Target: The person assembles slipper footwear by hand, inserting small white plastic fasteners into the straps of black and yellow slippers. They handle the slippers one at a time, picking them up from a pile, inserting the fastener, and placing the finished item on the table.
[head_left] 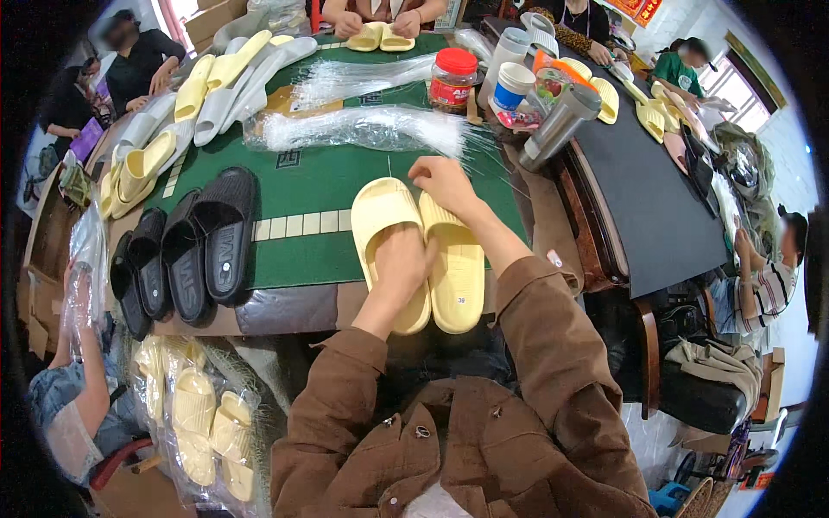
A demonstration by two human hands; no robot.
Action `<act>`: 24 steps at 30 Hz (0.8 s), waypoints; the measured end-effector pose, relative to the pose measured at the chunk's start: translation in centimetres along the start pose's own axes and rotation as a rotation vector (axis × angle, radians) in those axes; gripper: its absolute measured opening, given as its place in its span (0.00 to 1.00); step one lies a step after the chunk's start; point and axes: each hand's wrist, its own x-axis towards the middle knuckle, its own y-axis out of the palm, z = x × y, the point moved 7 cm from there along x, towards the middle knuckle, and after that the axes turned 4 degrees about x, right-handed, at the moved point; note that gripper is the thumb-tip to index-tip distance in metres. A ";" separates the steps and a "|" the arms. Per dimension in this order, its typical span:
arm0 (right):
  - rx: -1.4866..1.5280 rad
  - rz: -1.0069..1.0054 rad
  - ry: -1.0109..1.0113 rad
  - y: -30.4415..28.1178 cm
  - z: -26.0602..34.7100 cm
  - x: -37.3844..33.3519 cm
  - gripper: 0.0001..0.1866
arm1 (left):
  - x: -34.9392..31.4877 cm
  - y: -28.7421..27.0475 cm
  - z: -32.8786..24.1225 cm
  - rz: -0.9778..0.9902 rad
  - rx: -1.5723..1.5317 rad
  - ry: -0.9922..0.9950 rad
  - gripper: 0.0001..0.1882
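A pair of pale yellow slippers lies side by side at the table's near edge, toes pointing away. My left hand (pixel 401 257) reaches into the left slipper (pixel 376 204), its fingers hidden under the strap and its thumb side by the gap between the pair; it grips that slipper. Over the toe of the right slipper (pixel 458 285), my right hand (pixel 446 183) has its fingers pinched together; what they hold, if anything, is too small to make out. A thin strand rises from the left slipper's toe. Beyond lies a bundle of clear plastic strands (pixel 363 131).
Black slippers (pixel 226 233) stand on the left of the green mat (pixel 328 259). Grey and yellow slippers (pixel 194 91) pile up behind them. A red-lidded jar (pixel 452 79), paper cup (pixel 513 86) and steel tumbler (pixel 561 125) stand at right. Bagged slippers (pixel 194 414) hang lower left; co-workers sit around.
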 end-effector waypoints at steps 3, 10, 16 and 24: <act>0.312 -0.048 0.093 -0.2 -0.4 0.2 0.10 | -0.1 -0.2 -0.2 -0.027 -0.023 0.021 0.22; 0.333 0.007 -0.051 0.2 2.7 0.9 0.19 | 0.1 0.1 0.1 0.098 0.010 -0.057 0.23; 0.081 0.075 -0.130 0.9 3.0 1.3 0.15 | 0.3 0.4 -0.1 0.087 0.010 -0.025 0.24; 0.385 -0.152 0.105 -2.5 1.6 -2.0 0.09 | -0.1 -1.4 -0.3 0.046 -0.105 0.046 0.27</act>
